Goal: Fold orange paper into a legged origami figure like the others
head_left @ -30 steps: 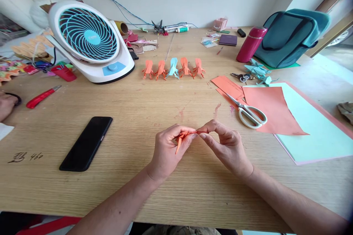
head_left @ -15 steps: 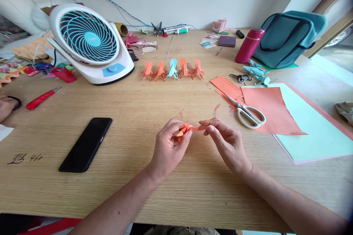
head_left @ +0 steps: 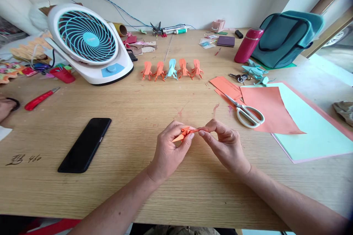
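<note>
Between my two hands is a small folded orange origami figure (head_left: 185, 132) with thin points. My left hand (head_left: 171, 148) grips its body between thumb and fingers, which hide part of it. The thumb and index finger of my right hand (head_left: 224, 143) pinch a slender point on its right side. Beyond my hands, several orange origami figures (head_left: 182, 68) stand in a row with a light blue origami figure (head_left: 172, 69) in the middle. To the right of my right hand lie white-handled scissors (head_left: 249, 115), partly over an orange paper sheet (head_left: 271, 108).
A black phone (head_left: 85, 145) lies to the left, with a red utility knife (head_left: 41, 99) beyond it. Another person's hand (head_left: 7, 108) rests at the left edge. A fan (head_left: 88, 42) stands back left; a pink bottle (head_left: 248, 45) and teal bag (head_left: 286, 38) stand back right.
My right thumb and index finger have closed on the slender point, where they were more apart before. The figure has tilted slightly in my left hand.
</note>
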{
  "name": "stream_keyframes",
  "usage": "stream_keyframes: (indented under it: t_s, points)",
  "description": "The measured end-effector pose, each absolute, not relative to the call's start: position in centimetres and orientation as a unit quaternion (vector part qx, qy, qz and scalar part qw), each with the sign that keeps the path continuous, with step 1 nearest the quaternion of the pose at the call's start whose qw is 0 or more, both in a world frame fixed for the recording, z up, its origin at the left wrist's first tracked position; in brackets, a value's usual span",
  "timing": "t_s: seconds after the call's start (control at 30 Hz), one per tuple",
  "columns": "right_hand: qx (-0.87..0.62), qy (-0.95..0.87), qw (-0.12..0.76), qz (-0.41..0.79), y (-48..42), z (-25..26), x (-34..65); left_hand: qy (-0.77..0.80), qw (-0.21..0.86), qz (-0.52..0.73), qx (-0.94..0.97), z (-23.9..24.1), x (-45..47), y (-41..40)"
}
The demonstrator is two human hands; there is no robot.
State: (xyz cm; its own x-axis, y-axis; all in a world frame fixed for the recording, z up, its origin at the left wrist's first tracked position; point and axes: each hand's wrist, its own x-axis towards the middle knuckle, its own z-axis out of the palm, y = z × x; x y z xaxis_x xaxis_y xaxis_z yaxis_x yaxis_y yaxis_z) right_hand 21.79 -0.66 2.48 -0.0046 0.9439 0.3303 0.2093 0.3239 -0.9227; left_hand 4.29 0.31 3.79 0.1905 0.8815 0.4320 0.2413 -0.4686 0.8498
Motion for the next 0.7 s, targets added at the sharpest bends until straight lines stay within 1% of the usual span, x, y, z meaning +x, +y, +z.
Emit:
stream_keyframes:
  t_s: [0.17, 0.23, 0.33, 0.4, 0.53, 0.7]
  points:
    - [-0.464, -0.628, 0.514, 0.355, -0.8, 3.2, 22.0, 0.4, 0.312, 0.494, 0.706, 3.8, 4.3, 0.4]
    - [-0.461, -0.629, 0.508, 0.366, -0.8, 3.3, 22.1, 0.405, 0.317, 0.491, 0.703, 3.8, 4.2, 0.4]
    - [-0.466, -0.604, 0.522, 0.382, -0.8, 3.0, 22.1, 0.423, 0.34, 0.487, 0.684, 3.7, 4.2, 0.5]
    - [-0.474, -0.593, 0.52, 0.393, -0.7, 2.6, 22.0, 0.434, 0.38, 0.483, 0.659, 3.7, 4.2, 0.7]
    - [-0.464, -0.598, 0.507, 0.413, -0.8, 2.0, 21.4, 0.429, 0.493, 0.507, 0.562, 3.4, 4.3, 0.9]
    - [-0.438, -0.586, 0.454, 0.508, -1.1, 1.9, 20.4, 0.418, 0.563, 0.512, 0.497, 2.8, 4.5, 0.9]
